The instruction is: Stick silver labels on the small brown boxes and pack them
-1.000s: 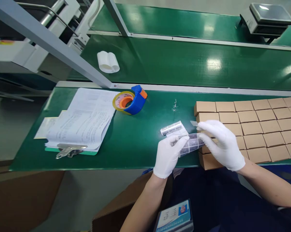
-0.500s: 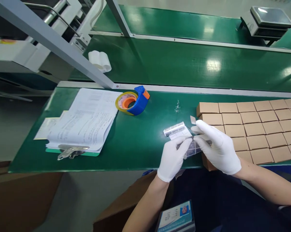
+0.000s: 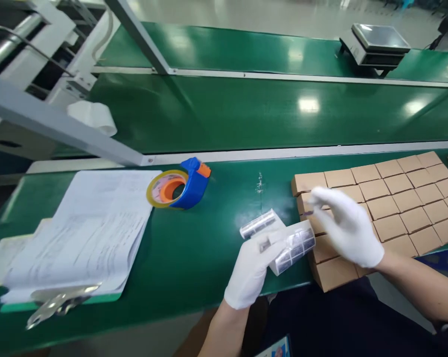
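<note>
My left hand [image 3: 250, 270], in a white glove, grips a curled strip of printed labels [image 3: 292, 246] near the front edge of the green table [image 3: 209, 238]. My right hand [image 3: 345, 223], also gloved, hovers blurred over the left rows of small brown cardboard boxes [image 3: 380, 198]. Its fingertips pinch a small dark sliver that looks like a peeled label [image 3: 307, 212]. The boxes lie flat in a tight grid at the right of the table.
A blue and orange tape dispenser [image 3: 179, 187] lies at mid table. A clipboard with a thick stack of papers [image 3: 75, 248] fills the left. Behind run a green conveyor belt [image 3: 246, 109] carrying a white roll [image 3: 93, 116], a grey frame bar [image 3: 60, 126], and a scale [image 3: 376, 42].
My right hand has lifted away from the label strip and swung over the boxes. The left hand keeps the strip. The camera view has shifted, so everything sits lower and further left.
</note>
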A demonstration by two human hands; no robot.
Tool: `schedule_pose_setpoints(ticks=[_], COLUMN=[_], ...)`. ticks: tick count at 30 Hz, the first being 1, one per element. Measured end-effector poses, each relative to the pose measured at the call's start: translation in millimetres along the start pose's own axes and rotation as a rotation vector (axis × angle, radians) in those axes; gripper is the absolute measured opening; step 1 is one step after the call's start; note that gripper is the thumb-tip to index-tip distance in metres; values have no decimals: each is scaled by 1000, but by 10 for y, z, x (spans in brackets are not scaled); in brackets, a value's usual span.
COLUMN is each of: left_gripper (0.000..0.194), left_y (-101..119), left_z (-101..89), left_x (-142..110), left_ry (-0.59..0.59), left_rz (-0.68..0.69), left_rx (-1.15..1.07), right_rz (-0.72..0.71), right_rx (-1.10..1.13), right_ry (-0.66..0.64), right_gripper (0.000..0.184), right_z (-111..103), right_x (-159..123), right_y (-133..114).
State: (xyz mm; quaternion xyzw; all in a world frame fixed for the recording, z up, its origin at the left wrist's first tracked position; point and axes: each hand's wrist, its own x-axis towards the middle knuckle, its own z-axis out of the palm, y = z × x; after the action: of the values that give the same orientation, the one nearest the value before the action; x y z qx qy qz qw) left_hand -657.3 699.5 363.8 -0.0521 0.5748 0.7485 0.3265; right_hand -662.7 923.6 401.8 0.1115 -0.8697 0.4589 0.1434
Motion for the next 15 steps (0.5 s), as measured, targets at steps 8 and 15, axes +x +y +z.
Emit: schedule_pose_setpoints(ticks=[8,15], left_gripper=[43,49], left_y=[-156,-291], left_z=[-282,-374], left_x=[72,158], left_ry=[125,277], left_rz=[-198,-369], left_rx=[89,75], right_rz=[366,445], right_rx=[-12,-45], right_ry=[78,16], right_gripper=[41,39], right_z=[-229,2], right_x=[605,649], right_y=[567,655])
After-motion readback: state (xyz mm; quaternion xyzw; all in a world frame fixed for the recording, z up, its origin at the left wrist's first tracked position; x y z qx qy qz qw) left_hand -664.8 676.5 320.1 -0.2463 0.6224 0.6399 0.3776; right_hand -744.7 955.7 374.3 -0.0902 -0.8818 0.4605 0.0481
